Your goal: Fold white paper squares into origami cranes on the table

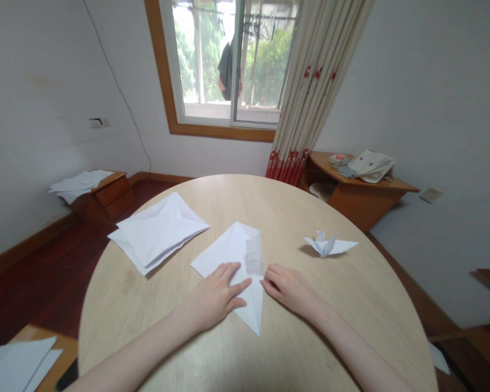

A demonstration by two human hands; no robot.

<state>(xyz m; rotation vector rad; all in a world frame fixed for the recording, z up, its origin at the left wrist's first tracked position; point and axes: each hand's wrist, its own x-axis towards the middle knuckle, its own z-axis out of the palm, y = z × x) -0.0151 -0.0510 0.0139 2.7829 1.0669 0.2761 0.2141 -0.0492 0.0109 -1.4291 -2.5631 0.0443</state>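
A partly folded sheet of white paper [233, 239] lies on the round table, with a narrow pointed end toward me and a raised flap along its right side. Across its middle rests my left hand [219, 291], fingers spread and pressing on the paper. My right hand [288, 286] is at the sheet's right edge, its fingers curled and the tips closed at the fold there. To the right of that hand, a folded white paper crane [325, 246] stands apart with its wings out.
On the round wooden table [212, 190], a stack of creased white sheets [163, 228] lies at the left. Beyond stand a corner shelf [359, 198] holding a cloth bag [373, 165] and a small cabinet [112, 196] with papers. More sheets [16, 365] lie at lower left.
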